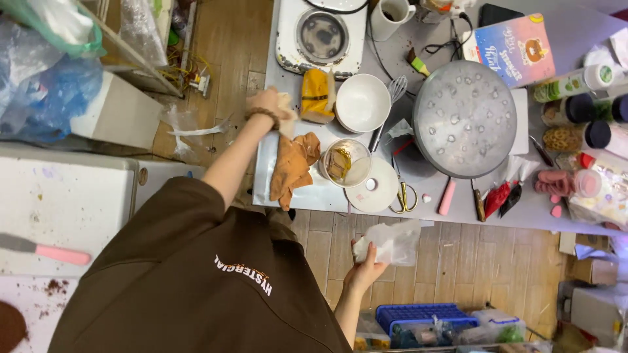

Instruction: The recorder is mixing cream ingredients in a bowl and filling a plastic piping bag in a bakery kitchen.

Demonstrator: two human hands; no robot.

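Overhead, the left hand (pixel 267 104) has its fingers closed around an orange-brown cloth (pixel 292 163) on the counter (pixel 523 209), while the right hand (pixel 367 265) pinches a crumpled clear plastic bag (pixel 392 242) above the floor.

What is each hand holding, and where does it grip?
One hand grips the orange cloth at its top end; the other hand holds a clear plastic bag from below.

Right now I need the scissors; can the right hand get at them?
Probably not yet: the scissors lie uncovered near the table edge, but the right hand holds a plastic bag.
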